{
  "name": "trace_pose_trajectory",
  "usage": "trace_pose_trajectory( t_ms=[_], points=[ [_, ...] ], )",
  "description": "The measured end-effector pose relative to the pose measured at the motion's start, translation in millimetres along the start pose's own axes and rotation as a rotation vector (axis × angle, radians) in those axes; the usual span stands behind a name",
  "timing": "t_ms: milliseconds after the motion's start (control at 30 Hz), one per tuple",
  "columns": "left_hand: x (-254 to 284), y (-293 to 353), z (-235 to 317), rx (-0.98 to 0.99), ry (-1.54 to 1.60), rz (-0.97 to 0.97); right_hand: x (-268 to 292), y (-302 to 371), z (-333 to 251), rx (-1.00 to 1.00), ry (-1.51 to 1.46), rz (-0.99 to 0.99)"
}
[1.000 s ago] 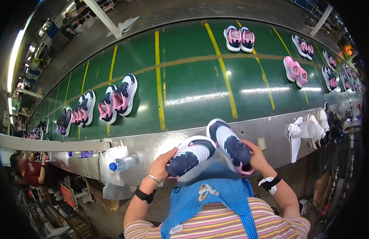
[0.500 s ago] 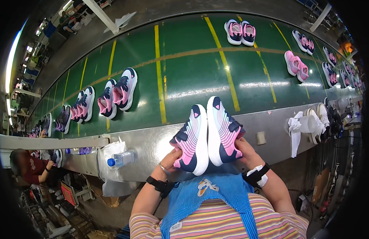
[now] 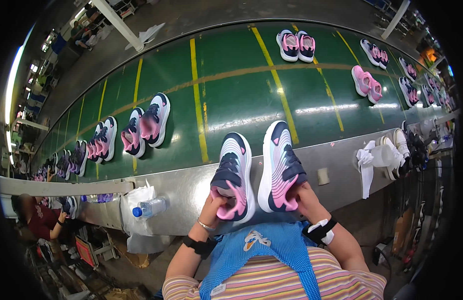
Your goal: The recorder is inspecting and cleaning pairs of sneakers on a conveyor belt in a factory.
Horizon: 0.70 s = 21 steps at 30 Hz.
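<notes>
My left hand point(image 3: 211, 210) is closed on the heel collar of a sneaker point(image 3: 235, 170), its fingers reaching into the opening. The sneaker is white, navy and pink with a thick white sole. A matching sneaker point(image 3: 283, 167) is gripped at its heel by my right hand point(image 3: 306, 201). Both toes point away from me and a narrow gap separates the two. They are held over the metal ledge point(image 3: 191, 185) in front of my blue apron. Some fingertips are hidden inside the shoes.
Beyond the ledge runs a green conveyor belt point(image 3: 231, 70) carrying several pairs of sneakers. A water bottle point(image 3: 150, 207) stands at left; at right are a white cloth point(image 3: 365, 167) and white shoes point(image 3: 390, 150). Another person point(image 3: 41, 217) sits at far left.
The two sneakers have turned so their openings show more, where before mostly their sides and soles faced up. Their toes have spread apart. Both hands keep hold of the heels.
</notes>
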<state>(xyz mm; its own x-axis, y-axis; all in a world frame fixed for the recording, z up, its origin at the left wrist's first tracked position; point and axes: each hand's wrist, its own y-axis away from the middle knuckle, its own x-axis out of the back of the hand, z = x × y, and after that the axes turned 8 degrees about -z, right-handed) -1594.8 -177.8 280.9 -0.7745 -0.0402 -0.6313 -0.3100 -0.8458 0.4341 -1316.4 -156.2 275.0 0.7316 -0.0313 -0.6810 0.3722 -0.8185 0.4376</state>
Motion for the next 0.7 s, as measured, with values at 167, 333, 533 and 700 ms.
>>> trace_pose_trajectory(
  t_ms=[167,333,533,700],
  points=[
    [-40,11,8,-0.208,-1.414,0.439,-33,21,-10,0.356,1.223,0.334],
    [-44,7,-24,-0.203,-1.723,0.367,-45,16,19,0.292,1.774,0.313],
    [26,-5,-13,-0.241,-0.928,0.319,15,-1,16,0.05,0.804,0.251],
    [50,-15,0,0.047,-0.228,0.178,32,-15,8,-0.137,0.579,-0.057]
  ],
)
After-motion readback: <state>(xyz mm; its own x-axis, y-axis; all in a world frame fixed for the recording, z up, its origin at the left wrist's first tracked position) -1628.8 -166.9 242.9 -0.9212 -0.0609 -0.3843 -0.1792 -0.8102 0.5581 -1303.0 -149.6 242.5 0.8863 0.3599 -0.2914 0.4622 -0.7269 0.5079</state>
